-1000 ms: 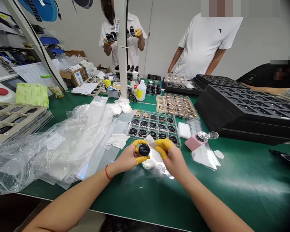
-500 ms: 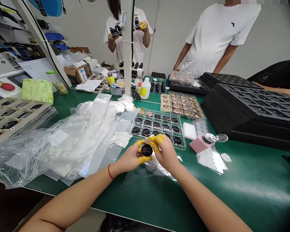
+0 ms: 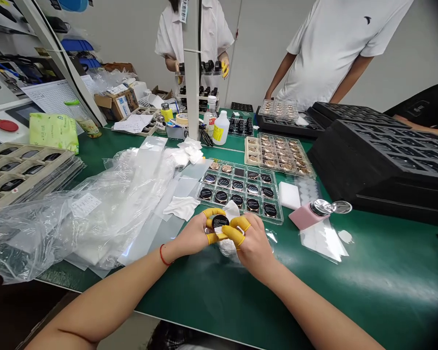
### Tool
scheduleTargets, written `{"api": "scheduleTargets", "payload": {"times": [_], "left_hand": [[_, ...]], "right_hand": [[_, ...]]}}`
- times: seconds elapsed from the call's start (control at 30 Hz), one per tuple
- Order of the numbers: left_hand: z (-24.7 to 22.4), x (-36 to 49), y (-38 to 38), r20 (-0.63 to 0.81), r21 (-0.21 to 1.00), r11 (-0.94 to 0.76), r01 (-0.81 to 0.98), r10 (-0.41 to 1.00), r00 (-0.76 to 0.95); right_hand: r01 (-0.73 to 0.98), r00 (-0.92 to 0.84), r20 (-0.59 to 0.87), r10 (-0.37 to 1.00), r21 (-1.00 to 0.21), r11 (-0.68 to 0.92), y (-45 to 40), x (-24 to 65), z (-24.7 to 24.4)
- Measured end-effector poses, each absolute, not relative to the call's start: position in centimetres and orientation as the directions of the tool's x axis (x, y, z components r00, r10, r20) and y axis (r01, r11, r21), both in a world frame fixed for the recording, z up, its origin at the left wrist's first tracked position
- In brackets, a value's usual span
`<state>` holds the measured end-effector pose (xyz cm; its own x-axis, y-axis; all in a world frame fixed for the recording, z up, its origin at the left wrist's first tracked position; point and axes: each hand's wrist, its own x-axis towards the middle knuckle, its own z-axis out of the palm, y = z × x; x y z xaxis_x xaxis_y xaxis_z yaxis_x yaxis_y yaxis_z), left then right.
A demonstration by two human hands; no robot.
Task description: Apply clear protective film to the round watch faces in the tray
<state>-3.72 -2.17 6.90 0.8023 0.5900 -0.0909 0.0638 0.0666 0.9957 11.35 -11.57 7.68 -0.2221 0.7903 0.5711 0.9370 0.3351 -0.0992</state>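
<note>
The left hand (image 3: 191, 236) is narrow and holds one round black disc (image 3: 220, 222) between two yellow-covered fingers, above the green table mat (image 3: 368, 287). The disc is round, so it has no long axis, and its black face points up and a little to the far side. The right hand (image 3: 253, 243) is also narrow, and its two yellow finger cots (image 3: 233, 234) are very close to the disc. A white cloth (image 3: 231, 211) lies against the disc, but I cannot tell if the right hand pinches it. Just far of the hands is one clear compartment tray (image 3: 241, 165) with fifteen compartments, five in three rows. Two copper-coloured discs sit at its far left, and most other compartments show black discs. One pink pump dispenser (image 3: 302, 217) stands to the right.
</note>
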Motion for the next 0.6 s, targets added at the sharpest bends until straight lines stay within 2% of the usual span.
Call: {"api": "scheduleTargets", "payload": {"times": [0.2,0.27,0.33,0.4,0.5,0.53,0.6], "left_hand": [[6.1,-3.8,-1.7,-0.052,0.998,0.005,0.063,0.622,0.781],[6.1,-3.8,-1.6,-0.052,0.998,0.0,0.066,0.625,0.779],[6.1,-3.7,-1.6,-0.054,0.998,0.015,0.056,0.602,0.796],[6.2,-3.6,-1.6,-0.053,0.999,0.027,0.046,0.584,0.81],[6.3,-3.6,-1.6,-0.058,0.998,0.018,0.058,0.59,0.805],[6.3,-3.6,-1.6,-0.06,0.998,0.012,0.066,0.593,0.803],[6.2,-3.6,-1.5,-0.057,0.997,-0.006,0.076,0.601,0.798]], "right_hand": [[0.943,-0.203,0.584,0.786,-0.101,0.318,-12.5,11.1,6.9],[0.943,-0.172,0.571,0.802,-0.141,0.303,-12.6,11.0,6.8],[0.92,-0.128,0.535,0.835,-0.25,0.301,-12.6,11.3,7.0],[0.87,-0.025,0.486,0.874,-0.42,0.259,-12.6,12.3,7.4],[0.76,0.288,0.363,0.886,-0.65,0.02,-12.9,15.2,7.5],[0.726,0.376,0.307,0.874,-0.684,-0.072,-13.1,16.3,7.2],[0.704,0.437,0.214,0.874,-0.686,-0.183,-13.3,18.2,6.2]]}}
